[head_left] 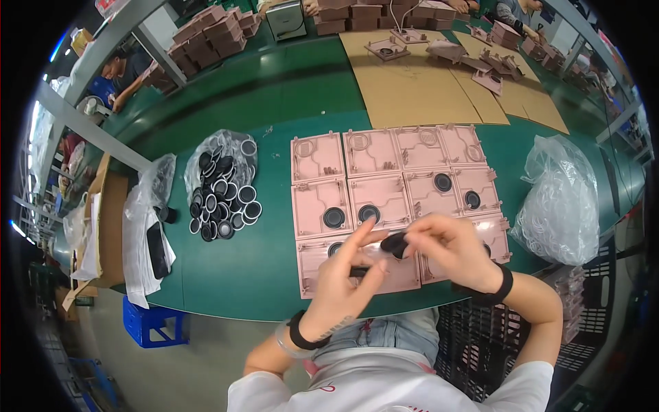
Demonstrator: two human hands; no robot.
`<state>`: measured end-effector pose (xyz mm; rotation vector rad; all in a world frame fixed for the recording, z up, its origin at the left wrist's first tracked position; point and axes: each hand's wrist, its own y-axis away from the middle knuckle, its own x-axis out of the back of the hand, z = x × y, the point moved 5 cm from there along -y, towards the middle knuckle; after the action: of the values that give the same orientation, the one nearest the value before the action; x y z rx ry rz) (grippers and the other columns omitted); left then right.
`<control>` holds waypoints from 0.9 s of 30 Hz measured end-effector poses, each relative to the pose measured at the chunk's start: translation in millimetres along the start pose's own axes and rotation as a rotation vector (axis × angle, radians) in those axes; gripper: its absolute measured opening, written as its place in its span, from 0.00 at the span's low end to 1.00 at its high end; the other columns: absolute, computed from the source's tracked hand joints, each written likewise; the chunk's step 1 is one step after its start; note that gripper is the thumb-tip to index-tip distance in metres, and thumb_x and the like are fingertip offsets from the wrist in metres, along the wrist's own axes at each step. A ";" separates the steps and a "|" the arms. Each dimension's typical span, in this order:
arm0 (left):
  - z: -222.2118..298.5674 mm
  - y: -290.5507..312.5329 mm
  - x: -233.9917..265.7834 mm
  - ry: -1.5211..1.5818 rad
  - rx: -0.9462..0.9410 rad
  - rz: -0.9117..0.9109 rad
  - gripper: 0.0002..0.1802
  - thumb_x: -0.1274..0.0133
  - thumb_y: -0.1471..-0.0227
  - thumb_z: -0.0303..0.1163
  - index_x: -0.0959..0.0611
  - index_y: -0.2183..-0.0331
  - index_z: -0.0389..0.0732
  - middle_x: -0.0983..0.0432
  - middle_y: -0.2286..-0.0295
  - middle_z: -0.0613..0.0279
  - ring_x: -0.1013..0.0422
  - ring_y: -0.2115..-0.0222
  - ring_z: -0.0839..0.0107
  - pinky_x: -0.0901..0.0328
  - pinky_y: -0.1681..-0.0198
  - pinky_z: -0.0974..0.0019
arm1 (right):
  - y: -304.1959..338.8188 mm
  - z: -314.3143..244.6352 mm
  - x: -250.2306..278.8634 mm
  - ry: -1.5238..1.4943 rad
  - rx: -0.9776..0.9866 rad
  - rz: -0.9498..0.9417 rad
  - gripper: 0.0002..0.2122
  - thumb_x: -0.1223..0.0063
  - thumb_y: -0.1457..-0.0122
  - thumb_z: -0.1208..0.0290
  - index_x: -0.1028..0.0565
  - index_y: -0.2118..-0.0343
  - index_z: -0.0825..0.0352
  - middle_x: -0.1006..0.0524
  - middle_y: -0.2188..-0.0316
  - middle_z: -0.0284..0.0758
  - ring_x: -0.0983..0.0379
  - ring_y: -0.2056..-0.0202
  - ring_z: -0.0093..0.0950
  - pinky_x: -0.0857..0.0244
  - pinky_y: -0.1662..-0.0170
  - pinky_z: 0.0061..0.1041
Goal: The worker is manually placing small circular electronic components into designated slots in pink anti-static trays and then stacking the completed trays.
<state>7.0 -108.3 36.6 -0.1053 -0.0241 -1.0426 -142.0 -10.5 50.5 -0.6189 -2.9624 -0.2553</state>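
Over the near row of pink plastic panels [321, 264], my right hand [453, 248] pinches a small black disc-like part [395, 244], tilted on edge, shaped like a small speaker. My left hand [347, 275] is just left of it, index and middle fingers stretched toward the part; I cannot tell if they touch it. A dark piece [359, 272] shows between the left thumb and curled fingers, mostly hidden. Several panels hold a black round disc, such as the disc [334, 218] at left and the disc [443, 182] farther back. The far row's panels show bare ring-shaped grilles.
Left of the panels lies a heap of black discs with pale rims [223, 199] spilling from a clear bag. At right stands a clear bag of white rings [559, 199]. Cardboard sheets [412, 89] and stacked pink parts [213, 38] lie beyond. A blue stool [154, 323] stands below left.
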 end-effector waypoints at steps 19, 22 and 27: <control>17.7 -69.6 -32.5 0.291 0.210 -0.091 0.08 0.45 0.46 0.29 0.21 0.66 0.34 0.24 0.78 0.67 0.33 0.79 0.85 0.40 0.76 0.81 | 25.4 -34.6 50.8 0.583 0.973 0.474 0.10 0.35 0.57 0.79 0.22 0.69 0.68 0.23 0.71 0.37 0.26 0.76 0.28 0.35 0.75 0.22; 22.4 -71.2 -25.0 0.178 0.177 -0.087 0.07 0.44 0.47 0.27 0.21 0.67 0.34 0.24 0.77 0.68 0.33 0.78 0.86 0.40 0.76 0.81 | 22.3 -32.9 49.7 0.515 0.904 0.466 0.10 0.35 0.57 0.79 0.22 0.70 0.68 0.24 0.71 0.36 0.28 0.76 0.25 0.36 0.75 0.20; 23.8 -74.3 -28.5 0.080 0.201 -0.144 0.07 0.44 0.47 0.27 0.21 0.66 0.33 0.25 0.76 0.68 0.33 0.76 0.86 0.41 0.75 0.82 | 19.3 -30.4 49.5 0.343 0.727 0.379 0.09 0.35 0.56 0.80 0.21 0.70 0.67 0.26 0.72 0.32 0.34 0.78 0.19 0.42 0.77 0.17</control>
<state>-70.8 -118.6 63.9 0.1225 -0.0651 -1.1816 -177.3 20.5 89.8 -0.8780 -2.2957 0.6452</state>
